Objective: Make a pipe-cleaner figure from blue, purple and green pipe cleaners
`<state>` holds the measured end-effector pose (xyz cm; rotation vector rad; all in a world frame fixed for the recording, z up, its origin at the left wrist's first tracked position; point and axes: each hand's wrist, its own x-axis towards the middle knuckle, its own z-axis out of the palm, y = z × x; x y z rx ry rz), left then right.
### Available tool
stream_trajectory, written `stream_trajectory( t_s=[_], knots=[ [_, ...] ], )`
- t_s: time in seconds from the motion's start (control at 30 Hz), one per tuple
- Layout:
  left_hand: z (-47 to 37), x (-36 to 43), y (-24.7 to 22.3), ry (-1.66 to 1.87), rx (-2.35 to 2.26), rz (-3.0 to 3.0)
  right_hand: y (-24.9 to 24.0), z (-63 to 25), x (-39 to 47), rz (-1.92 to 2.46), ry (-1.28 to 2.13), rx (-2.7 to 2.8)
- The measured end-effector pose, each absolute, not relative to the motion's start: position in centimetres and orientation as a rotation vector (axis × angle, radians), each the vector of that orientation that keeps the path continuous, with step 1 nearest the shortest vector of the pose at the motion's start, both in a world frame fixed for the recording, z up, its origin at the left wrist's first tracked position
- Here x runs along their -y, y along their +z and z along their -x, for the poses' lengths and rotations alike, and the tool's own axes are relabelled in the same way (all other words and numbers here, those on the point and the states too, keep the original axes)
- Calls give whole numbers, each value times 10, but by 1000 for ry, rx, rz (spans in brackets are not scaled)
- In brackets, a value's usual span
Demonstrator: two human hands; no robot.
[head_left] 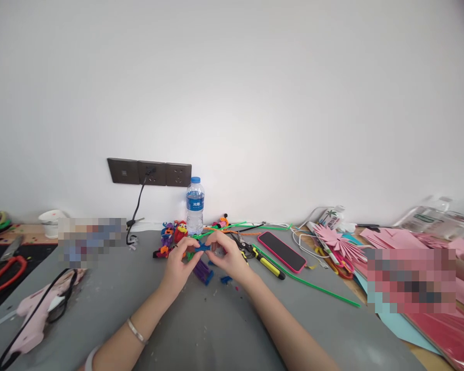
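Near the surface [204, 335]'s far edge, the left hand [180, 263] and right hand [231, 257] both pinch a blue piece [202, 248], which an uneven tug could bend.

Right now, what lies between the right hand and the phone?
Pliers and part of a green strip lie between the right hand and the phone, in the head view.

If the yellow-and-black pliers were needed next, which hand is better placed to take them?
Probably the right hand: the pliers lie close beside it, while the left hand is farther off. Both hold the blue piece.
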<state>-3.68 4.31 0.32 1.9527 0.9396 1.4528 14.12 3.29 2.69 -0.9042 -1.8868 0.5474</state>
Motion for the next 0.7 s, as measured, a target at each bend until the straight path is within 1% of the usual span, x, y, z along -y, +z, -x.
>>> stream_trajectory(
  t_s=[0.17,0.37,0.57,0.7],
  knots=[
    [40,-45,-1,1391,-967,-1949,19,-136,-33,959,524,1849],
    [42,-46,-3,1412,-973,-1928,21,-130,-35,943,526,1884],
    [41,-49,-10,1514,-959,-1983,19,-126,-32,905,390,1866],
    [40,-49,-12,1518,-979,-2061,11,-124,-30,895,345,1828]
  ],
)
